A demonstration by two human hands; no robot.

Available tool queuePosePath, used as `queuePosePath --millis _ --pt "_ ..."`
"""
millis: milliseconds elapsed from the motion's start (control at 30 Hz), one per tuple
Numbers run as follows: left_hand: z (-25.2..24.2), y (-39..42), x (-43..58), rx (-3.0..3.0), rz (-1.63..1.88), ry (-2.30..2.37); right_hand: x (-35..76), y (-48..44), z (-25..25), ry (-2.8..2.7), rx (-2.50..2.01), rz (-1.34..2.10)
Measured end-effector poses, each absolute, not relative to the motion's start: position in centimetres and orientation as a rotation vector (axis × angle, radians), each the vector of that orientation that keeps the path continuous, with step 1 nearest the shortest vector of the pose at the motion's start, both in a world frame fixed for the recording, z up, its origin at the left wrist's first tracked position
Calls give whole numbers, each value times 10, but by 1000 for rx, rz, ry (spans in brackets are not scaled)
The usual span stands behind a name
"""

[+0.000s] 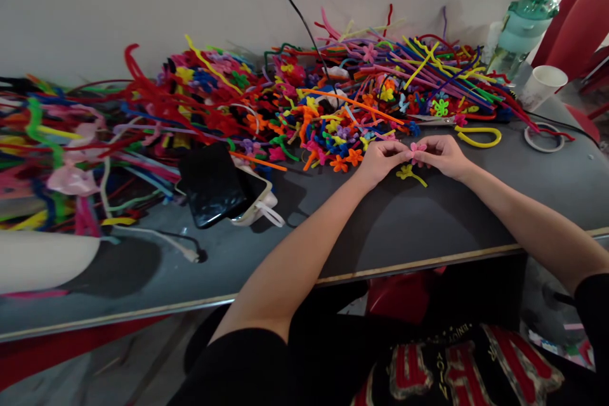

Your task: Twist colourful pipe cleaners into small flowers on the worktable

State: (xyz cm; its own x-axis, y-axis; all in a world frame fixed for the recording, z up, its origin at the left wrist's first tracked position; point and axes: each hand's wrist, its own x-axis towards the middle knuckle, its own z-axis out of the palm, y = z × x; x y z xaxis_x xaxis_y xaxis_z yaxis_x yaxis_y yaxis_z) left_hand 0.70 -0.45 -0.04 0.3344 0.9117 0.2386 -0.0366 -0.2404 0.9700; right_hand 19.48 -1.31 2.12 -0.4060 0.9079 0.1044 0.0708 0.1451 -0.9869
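My left hand [383,158] and my right hand [445,155] meet over the grey table [428,228], both pinching a small pink pipe-cleaner flower [417,149] between their fingertips. Just below the hands lies a yellow pipe-cleaner flower [409,172] with a short stem. Behind them spreads a big heap of coloured pipe cleaners and finished flowers [295,101], with several small orange, pink and yellow flowers close to my left hand.
A black phone [212,184] rests on a white power bank [259,203] at the left, with a cable. A yellow pipe-cleaner loop [478,136], a tape roll [543,137], a white paper cup [542,85] and a green bottle [523,25] stand at the right. Red chairs are behind.
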Motion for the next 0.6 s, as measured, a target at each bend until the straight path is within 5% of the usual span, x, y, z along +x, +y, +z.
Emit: queuePosePath --millis 600 --pt "4 -28 22 1877 1405 1201 190 -12 6 -1550 -1145 981"
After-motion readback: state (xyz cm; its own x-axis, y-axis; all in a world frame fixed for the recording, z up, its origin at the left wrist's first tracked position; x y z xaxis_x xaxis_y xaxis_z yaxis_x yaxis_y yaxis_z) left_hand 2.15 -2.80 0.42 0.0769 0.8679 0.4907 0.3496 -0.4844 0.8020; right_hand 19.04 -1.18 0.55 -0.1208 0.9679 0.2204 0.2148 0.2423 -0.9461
